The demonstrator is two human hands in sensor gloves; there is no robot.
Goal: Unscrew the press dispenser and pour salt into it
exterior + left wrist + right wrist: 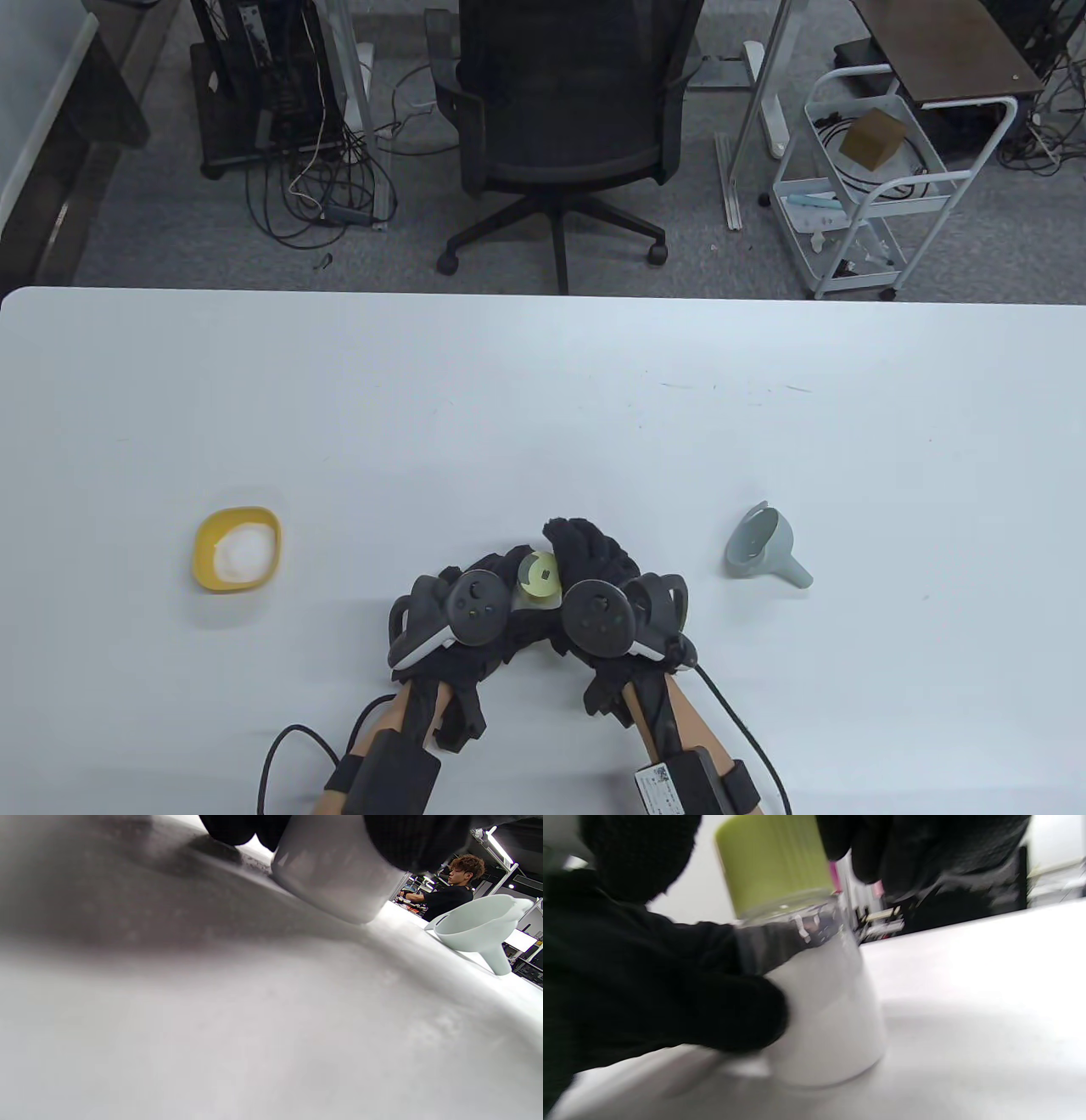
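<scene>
The press dispenser stands on the table between my hands; it has a yellow-green cap (540, 577) and a clear jar body (827, 1018). My left hand (496, 570) grips the jar body from the left, as the right wrist view (670, 993) shows. My right hand (585, 552) holds the cap (776, 861) from above, with its fingers (916, 849) on one side and its thumb on the other. The jar base also shows in the left wrist view (335, 870). A yellow bowl (204, 552) of white salt (246, 550) sits to the left.
A grey-blue funnel (764, 552) lies on its side to the right of my hands, also in the left wrist view (479, 925). An office chair (564, 110) and a white cart (874, 178) stand beyond the table's far edge.
</scene>
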